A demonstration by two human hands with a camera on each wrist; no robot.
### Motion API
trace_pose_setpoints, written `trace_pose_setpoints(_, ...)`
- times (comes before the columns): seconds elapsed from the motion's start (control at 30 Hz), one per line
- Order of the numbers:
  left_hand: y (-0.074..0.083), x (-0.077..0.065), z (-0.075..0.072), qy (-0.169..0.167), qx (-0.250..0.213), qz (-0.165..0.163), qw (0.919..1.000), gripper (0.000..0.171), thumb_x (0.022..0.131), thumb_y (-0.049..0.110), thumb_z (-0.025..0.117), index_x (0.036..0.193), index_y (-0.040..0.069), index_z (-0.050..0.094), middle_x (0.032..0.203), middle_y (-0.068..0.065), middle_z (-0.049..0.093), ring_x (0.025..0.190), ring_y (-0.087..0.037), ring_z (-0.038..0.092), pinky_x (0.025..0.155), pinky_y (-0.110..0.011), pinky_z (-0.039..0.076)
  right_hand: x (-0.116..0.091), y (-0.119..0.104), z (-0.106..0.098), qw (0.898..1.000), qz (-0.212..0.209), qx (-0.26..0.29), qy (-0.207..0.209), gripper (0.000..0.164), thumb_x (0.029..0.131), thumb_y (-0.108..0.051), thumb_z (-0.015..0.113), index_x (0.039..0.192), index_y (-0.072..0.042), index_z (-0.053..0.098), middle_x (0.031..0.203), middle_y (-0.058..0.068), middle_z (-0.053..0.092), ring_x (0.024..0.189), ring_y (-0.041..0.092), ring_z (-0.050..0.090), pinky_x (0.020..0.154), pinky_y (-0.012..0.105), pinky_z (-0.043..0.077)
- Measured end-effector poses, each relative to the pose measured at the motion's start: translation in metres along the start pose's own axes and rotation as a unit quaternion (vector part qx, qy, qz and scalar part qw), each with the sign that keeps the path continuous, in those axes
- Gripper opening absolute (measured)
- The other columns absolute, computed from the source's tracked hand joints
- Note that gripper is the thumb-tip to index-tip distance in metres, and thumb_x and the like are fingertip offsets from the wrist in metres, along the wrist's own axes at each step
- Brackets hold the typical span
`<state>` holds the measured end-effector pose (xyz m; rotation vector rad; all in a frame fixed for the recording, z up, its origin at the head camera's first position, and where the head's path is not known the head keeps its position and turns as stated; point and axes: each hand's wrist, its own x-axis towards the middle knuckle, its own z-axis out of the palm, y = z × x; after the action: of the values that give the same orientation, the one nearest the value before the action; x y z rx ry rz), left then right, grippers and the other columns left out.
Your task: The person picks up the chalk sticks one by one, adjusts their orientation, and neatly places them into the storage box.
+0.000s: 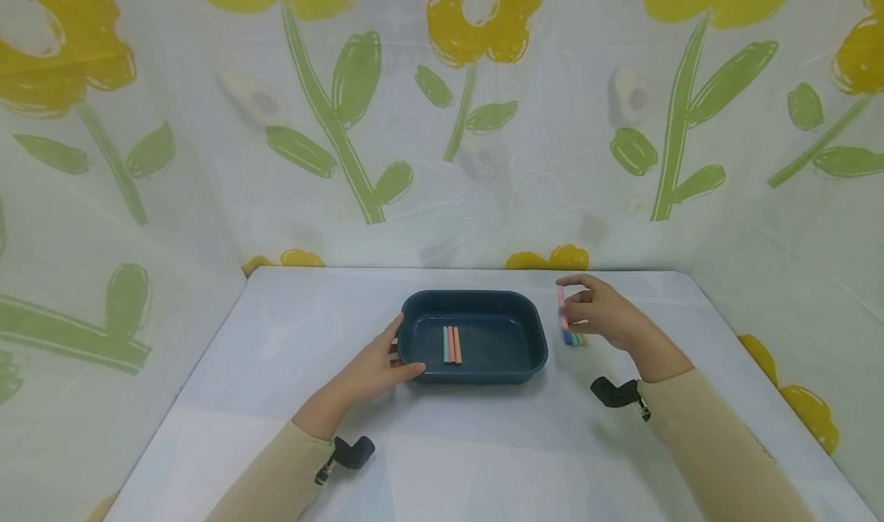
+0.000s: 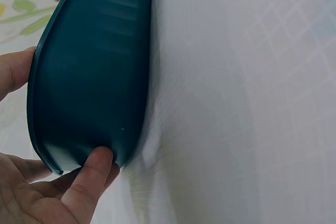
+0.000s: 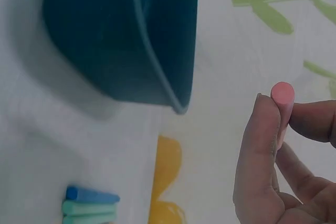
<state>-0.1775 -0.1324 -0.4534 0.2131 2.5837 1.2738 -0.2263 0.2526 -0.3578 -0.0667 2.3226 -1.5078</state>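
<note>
A dark teal rectangular tray [image 1: 473,378] stands on the table, and my left hand [image 1: 373,368] grips its left end. In the left wrist view, fingers press against the outer wall of the tray [image 2: 100,77]. Three chalk sticks [image 1: 452,345], green, pink and orange, lie side by side on the tray's floor. My right hand [image 1: 608,313] pinches a pink chalk stick [image 3: 283,95] between thumb and fingers, to the right of the tray. Below that hand, a blue chalk stick [image 3: 92,194] and green ones [image 3: 89,208] lie in a row, partly hidden in the head view.
The white table [image 1: 290,330] ends at a back edge beneath a flower-print cloth wall [image 1: 483,199]. Similar cloth hangs along both sides. Black camera mounts [image 1: 354,453] sit at the wrists.
</note>
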Motion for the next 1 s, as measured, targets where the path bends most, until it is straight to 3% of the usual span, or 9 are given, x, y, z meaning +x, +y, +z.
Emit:
trace_pose_setpoints(0.47,0.000,0.000,-0.002,-0.001,-0.002,-0.003,1.0000,0.107,0.085,0.048,0.078,0.162,0.015,0.012,0.163,-0.016,0.026,0.135,-0.036,0.049,0.105,-0.052,0.046,0.018,-0.012,0.038,0.999,-0.015,0.044,-0.023,0.063,0.096,0.000,0.062,0.151,-0.004,0.032,0.124,0.028,0.050,0.099,0.035,0.066,0.088,0.041,0.059)
trace_pose_setpoints(1.0,-0.001,0.000,-0.005,-0.004,-0.007,-0.002,1.0000,0.107,0.085,0.047,0.078,0.162,0.015,0.012,0.163,-0.015,0.025,0.136,-0.035,0.048,0.106,-0.052,0.045,0.040,-0.027,0.082,0.997,0.000,0.068,-0.021,0.061,0.094,0.001,0.064,0.149,-0.008,0.039,0.125,0.026,0.053,0.098,0.031,0.066,0.084,0.039,0.060)
